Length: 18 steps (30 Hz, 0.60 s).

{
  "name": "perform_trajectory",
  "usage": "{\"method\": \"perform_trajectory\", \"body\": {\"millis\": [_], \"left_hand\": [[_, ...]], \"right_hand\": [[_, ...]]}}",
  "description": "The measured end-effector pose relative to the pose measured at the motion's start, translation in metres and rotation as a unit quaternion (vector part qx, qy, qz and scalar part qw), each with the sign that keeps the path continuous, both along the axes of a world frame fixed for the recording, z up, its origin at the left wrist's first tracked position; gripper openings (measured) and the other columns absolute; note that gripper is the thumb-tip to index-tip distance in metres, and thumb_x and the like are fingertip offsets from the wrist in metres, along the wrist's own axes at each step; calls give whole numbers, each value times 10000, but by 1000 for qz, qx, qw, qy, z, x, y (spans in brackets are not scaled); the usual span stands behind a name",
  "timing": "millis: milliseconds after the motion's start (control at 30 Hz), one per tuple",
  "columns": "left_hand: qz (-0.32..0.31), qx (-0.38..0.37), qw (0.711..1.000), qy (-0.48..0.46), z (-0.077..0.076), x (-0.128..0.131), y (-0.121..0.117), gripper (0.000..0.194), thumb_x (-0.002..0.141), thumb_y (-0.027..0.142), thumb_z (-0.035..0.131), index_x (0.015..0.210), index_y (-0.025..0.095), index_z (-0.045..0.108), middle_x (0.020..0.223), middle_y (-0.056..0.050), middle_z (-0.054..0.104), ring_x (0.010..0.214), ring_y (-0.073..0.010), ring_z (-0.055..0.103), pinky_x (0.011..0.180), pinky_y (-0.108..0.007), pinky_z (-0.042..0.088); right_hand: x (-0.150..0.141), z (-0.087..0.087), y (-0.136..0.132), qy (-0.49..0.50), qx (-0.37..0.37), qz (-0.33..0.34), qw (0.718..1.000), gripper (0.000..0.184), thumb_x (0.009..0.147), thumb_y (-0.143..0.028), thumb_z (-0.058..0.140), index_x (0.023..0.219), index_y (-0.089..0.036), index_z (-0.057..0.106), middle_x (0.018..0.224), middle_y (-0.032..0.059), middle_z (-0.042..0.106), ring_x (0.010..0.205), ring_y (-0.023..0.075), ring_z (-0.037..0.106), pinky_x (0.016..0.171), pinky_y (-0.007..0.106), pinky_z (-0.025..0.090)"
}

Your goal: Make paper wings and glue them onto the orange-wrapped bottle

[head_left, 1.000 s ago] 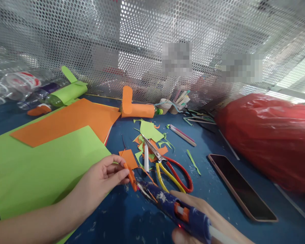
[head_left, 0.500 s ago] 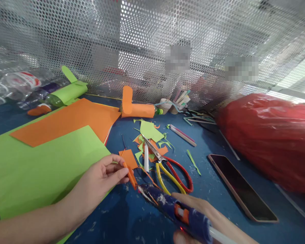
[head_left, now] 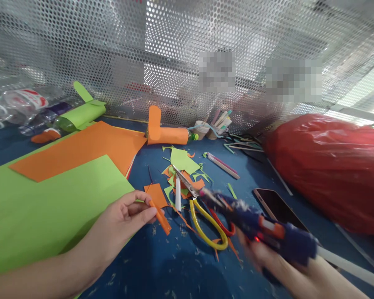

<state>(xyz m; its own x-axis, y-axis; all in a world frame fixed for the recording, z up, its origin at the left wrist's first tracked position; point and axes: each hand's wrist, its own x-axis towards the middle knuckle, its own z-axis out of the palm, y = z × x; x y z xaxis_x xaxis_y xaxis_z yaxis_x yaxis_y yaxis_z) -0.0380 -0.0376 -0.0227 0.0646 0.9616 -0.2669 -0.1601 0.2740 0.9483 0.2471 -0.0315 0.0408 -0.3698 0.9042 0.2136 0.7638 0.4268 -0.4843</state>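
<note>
Between the thumb and fingers of my left hand point(head_left: 129, 220) is a narrow folded orange paper strip point(head_left: 162, 220), its free end pointing down and right. My right hand point(head_left: 274, 257) is closed round a dark blue glue gun point(head_left: 268, 232); a white glue stick point(head_left: 349, 261) sticks out of its back and a small red light glows on it. The gun's nozzle is apart from the strip. Scissors point(head_left: 216, 236) with one yellow and one red handle lie beneath the gun's front, partly covered by it. Left of their blades lies a short white stick point(head_left: 178, 193).
Orange point(head_left: 81, 145) and green paper sheets point(head_left: 59, 207) cover the left. Green and orange scraps point(head_left: 183, 162) lie mid-table. Behind are an orange-wrapped bottle point(head_left: 171, 135), a green-wrapped bottle point(head_left: 81, 116) and cups of pens point(head_left: 216, 126). A phone point(head_left: 280, 207) and red bag point(head_left: 333, 174) are right.
My right hand has drawn the glue gun up and to the right, away from the orange strip's end. My left hand still holds the strip in nearly the same place.
</note>
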Motion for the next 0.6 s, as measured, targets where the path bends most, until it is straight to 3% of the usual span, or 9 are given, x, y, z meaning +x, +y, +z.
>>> {"method": "perform_trajectory", "body": {"millis": [100, 233, 400, 600], "left_hand": [[-2, 1, 1000, 7, -3, -1, 0, 264, 807, 409, 693, 919, 213, 555, 812, -11, 718, 821, -199, 665, 872, -362, 461], [1, 8, 1000, 7, -7, -2, 0, 241, 834, 414, 673, 941, 225, 568, 856, -12, 718, 857, -205, 660, 871, -359, 462], [-5, 7, 1000, 1, -11, -3, -1, 238, 833, 416, 679, 935, 228, 573, 824, 0, 699, 863, -203, 653, 871, -352, 468], [-4, 1, 1000, 5, -10, -2, 0, 232, 836, 406, 679, 944, 232, 570, 815, 4, 694, 867, -204, 655, 876, -357, 468]], "right_hand": [[2, -4, 27, -108, 53, -24, 992, 321, 864, -458, 561, 1064, -216, 629, 911, 101, 709, 731, 278, 691, 619, 352, 569], [18, -12, 60, -235, 44, 7, 971, 308, 782, -153, 557, 1088, -182, 538, 987, 109, 585, 767, 265, 669, 693, 395, 547], [38, -20, 80, -270, 4, 50, 962, 362, 786, -129, 602, 1112, -227, 480, 1068, 79, 513, 781, 215, 645, 731, 356, 528], [49, -16, 86, -249, -48, 65, 965, 343, 797, -119, 536, 1112, -242, 479, 1108, 68, 494, 850, 214, 642, 794, 363, 510]]}}
